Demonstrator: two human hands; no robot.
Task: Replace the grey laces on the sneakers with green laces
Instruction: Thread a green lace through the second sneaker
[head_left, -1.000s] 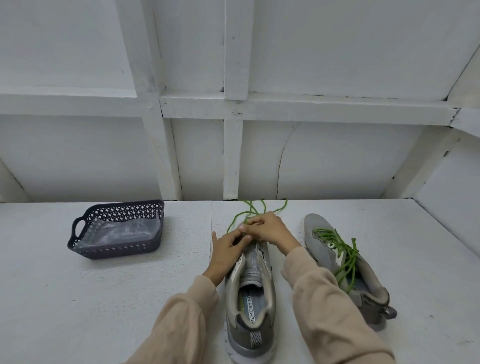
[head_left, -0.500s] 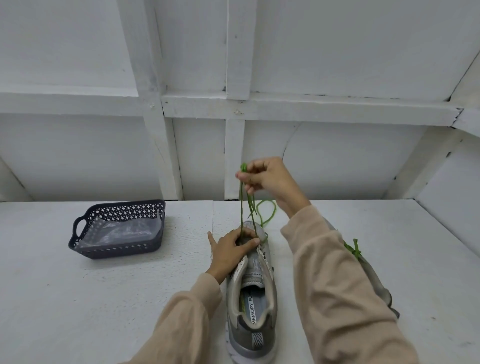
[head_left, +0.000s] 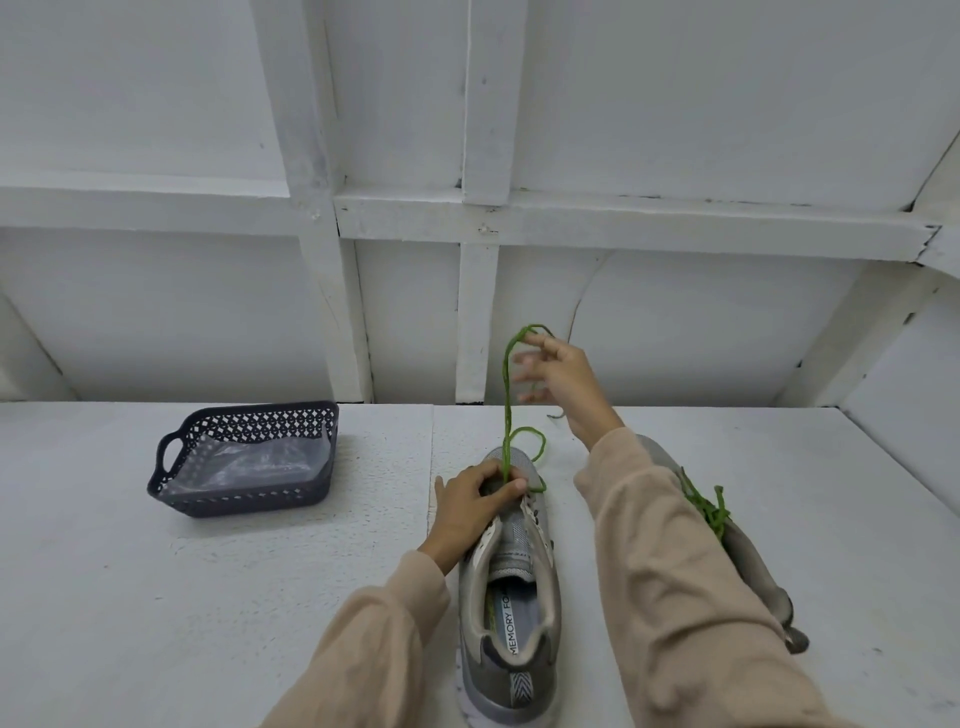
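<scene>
Where the green lace (head_left: 506, 395) comes out of the front holes of the near sneaker (head_left: 511, 597), it is pulled straight up, and a loose loop of it is seen by the toe. At its top the lace is hung over the fingertips of the right hand (head_left: 558, 382), which is raised above the far end of the shoe. That hand is blurred, so it cannot be told if the lace is pinched or only hooked. The front of the sneaker is gripped by the left hand (head_left: 475, 501), with fingers and thumb curled round it right where the lace starts.

If the lace is not held tight, it could be dropped and could slip back out of the holes. A knot could also be made by the loose loop.

A second sneaker (head_left: 753, 561), already laced in green, is partly hidden by the sleeve on the right. A dark basket (head_left: 244, 499) is set well apart on the left of the white table (head_left: 156, 597).
</scene>
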